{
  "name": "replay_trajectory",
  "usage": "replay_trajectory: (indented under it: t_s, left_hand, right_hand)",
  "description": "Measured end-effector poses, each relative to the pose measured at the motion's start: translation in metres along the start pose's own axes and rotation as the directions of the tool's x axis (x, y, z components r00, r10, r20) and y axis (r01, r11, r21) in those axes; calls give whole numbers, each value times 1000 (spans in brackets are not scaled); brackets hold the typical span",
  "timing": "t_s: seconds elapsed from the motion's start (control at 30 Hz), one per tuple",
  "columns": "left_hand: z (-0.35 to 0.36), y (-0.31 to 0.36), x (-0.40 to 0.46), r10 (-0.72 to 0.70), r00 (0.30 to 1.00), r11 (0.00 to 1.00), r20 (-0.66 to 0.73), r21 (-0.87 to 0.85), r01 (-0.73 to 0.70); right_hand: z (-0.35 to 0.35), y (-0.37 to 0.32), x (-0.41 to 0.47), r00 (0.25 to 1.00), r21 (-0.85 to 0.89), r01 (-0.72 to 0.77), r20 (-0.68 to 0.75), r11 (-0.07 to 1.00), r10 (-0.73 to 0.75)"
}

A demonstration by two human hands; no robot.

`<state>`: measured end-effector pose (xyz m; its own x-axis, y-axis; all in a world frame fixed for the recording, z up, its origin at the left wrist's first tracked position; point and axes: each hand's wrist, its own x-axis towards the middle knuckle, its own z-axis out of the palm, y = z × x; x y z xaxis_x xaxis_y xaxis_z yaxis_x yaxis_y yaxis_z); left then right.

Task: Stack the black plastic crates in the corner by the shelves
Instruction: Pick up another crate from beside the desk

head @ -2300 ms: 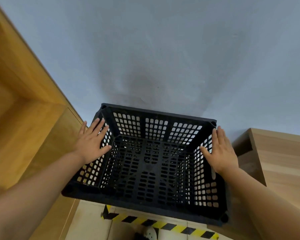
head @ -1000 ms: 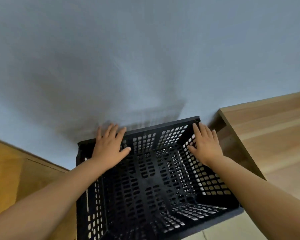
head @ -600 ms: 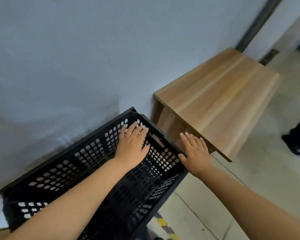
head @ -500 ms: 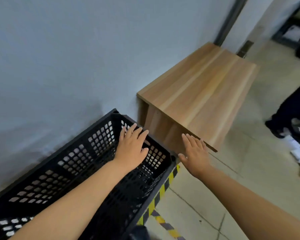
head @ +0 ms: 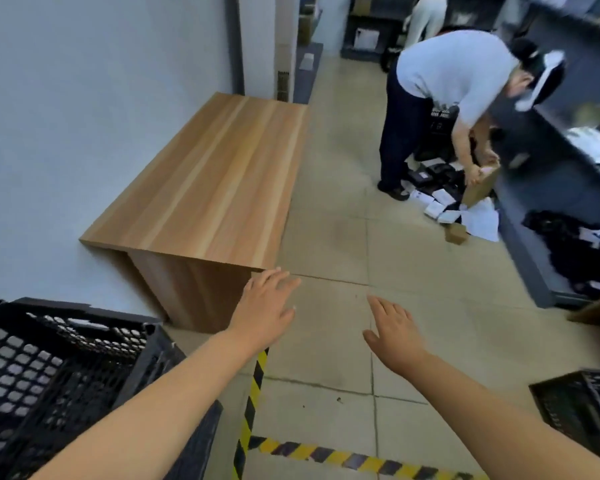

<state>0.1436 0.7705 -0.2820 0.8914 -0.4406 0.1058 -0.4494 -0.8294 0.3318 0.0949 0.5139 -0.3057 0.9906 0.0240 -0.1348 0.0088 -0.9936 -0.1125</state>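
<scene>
A black plastic crate (head: 49,368) with perforated walls stands at the lower left against the grey wall, beside a wooden table. My left hand (head: 265,308) hovers to the right of it, fingers spread, holding nothing. My right hand (head: 394,330) floats over the tiled floor, also spread and empty. A second black crate (head: 582,407) shows at the lower right edge, partly cut off by the frame.
A low wooden table (head: 208,178) stands against the wall. Yellow-black hazard tape (head: 253,393) marks the floor. A person (head: 444,91) bends over boxes and papers (head: 447,202) beside dark shelving (head: 561,174) on the right. Bare tiled floor lies between.
Both hands have come off the crate's walls. The view has swung right, away from the corner, so the crate sits at the lower left and the room with the other person appears.
</scene>
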Motion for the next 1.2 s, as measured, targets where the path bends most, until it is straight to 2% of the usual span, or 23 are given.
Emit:
replay_trajectory:
  t_s: [0.13, 0.33, 0.5, 0.67, 0.97, 1.2]
  left_hand:
    - [33, 87, 37, 99, 994, 988, 36, -127, -93]
    - [87, 200, 75, 169, 971, 966, 167, -225, -129]
    - [123, 277, 115, 305, 920, 937, 246, -249, -245]
    - [169, 341, 157, 391, 862, 910, 324, -275, -310]
    - [246, 450, 251, 539, 729, 839, 423, -346, -420]
    - [295, 527, 352, 575, 652, 817, 495, -300, -493]
  right_hand:
    - [3, 106, -43, 988, 14, -155, 31, 988, 154]
    - [0, 223, -113, 931, 64, -363, 54, 930, 360]
    - [-4, 293, -165, 845, 150, -535, 75, 831, 530]
    - [2, 347, -208, 718, 198, -695, 141, 691, 681]
    - [-6, 466, -221, 515, 270, -847, 201, 458, 833]
    - [-10, 561, -190, 430, 265, -890, 221, 370, 875]
